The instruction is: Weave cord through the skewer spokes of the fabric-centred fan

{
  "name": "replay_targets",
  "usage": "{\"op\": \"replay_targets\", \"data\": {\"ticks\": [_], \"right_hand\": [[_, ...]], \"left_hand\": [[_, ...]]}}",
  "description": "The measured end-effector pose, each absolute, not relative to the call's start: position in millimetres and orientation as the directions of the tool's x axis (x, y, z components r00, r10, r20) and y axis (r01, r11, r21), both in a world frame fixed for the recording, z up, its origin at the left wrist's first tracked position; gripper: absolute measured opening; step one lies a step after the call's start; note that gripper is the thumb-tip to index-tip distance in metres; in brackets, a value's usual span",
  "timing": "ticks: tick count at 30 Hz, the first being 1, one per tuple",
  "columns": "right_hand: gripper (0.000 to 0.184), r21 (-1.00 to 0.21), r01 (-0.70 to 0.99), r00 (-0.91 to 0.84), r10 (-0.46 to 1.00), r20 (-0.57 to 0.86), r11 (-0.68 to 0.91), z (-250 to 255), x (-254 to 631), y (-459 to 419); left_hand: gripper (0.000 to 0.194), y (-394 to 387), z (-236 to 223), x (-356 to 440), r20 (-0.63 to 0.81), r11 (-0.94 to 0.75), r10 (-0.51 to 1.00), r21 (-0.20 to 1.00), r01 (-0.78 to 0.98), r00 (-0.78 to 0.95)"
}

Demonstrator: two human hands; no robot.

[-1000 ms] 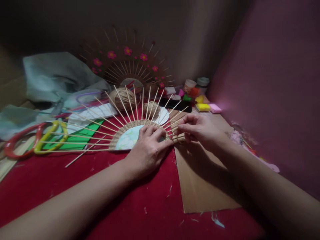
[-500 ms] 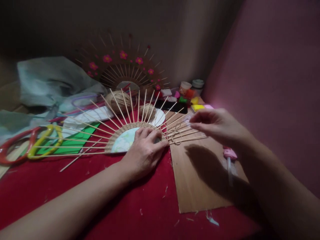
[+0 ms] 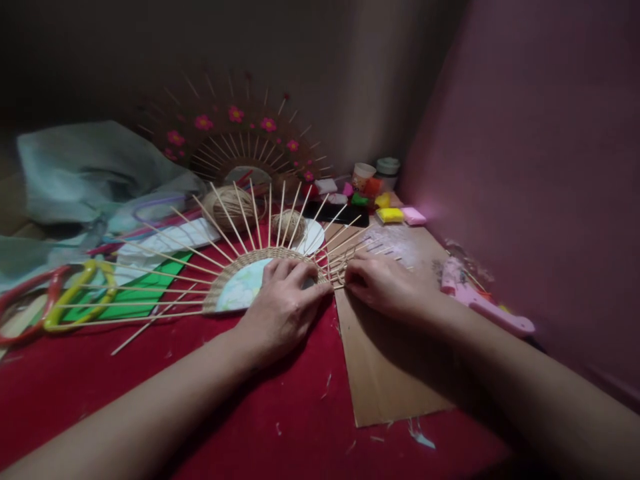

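A half-round fan of thin wooden skewers (image 3: pixel 200 257) lies on the red cloth, its core a pale disc ringed with woven jute twine (image 3: pixel 240 263). My left hand (image 3: pixel 283 307) presses flat on that disc, fingers spread toward the right end. My right hand (image 3: pixel 385 283) rests on the brown cardboard (image 3: pixel 390 373) with its fingertips pinched at the twine strand between the rightmost skewers (image 3: pixel 343 267). The strand itself is too thin and dim to see well under the fingers.
Two balls of jute twine (image 3: pixel 227 203) sit behind the fan. A finished skewer fan with pink flowers (image 3: pixel 235 133) leans at the back wall. Clay blocks and small pots (image 3: pixel 385 193) stand back right, a pink glue gun (image 3: pixel 475 300) lies right, coloured hoops (image 3: pixel 60 300) left.
My right hand drew the twine out to the right and up, then came back down to the rightmost skewers. The left hand stayed on the disc.
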State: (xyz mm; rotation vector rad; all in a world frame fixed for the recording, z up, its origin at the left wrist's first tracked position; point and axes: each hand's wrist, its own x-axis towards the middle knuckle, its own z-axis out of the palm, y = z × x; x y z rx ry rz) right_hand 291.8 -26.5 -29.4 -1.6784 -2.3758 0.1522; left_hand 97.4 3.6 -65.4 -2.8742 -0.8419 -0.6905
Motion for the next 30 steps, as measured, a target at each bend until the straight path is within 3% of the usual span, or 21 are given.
{"op": "replay_targets", "data": {"ticks": [4,10,14,17,26,30], "right_hand": [[0.013,-0.213,0.926,-0.292,0.949,0.122,0.312,-32.5,292.9,-23.6],[0.01,-0.116,0.976,-0.16,0.971,0.177,0.182,-33.9,299.7,-22.7],[0.012,-0.209,0.922,-0.259,0.921,0.29,0.325,-28.2,295.6,-27.9],[0.009,-0.233,0.908,-0.294,0.926,0.235,0.348,-28.9,287.0,-31.1],[0.009,-0.119,0.976,-0.163,0.977,0.138,0.18,-32.0,289.9,-27.9],[0.012,0.07,0.997,-0.018,0.998,0.063,0.013,-22.3,302.5,-24.0]], "left_hand": [[0.027,3.5,-65.4,97.0,0.437,-0.848,0.495,0.057,0.527,0.751],[0.027,3.5,-65.8,96.9,0.441,-0.846,0.499,0.061,0.529,0.746],[0.027,3.8,-66.2,96.9,0.441,-0.848,0.497,0.067,0.525,0.747],[0.027,3.8,-66.3,96.5,0.446,-0.849,0.495,0.066,0.525,0.745],[0.027,3.4,-65.8,97.0,0.454,-0.853,0.489,0.073,0.516,0.745],[0.027,3.5,-65.2,97.4,0.459,-0.857,0.482,0.069,0.511,0.747]]}}
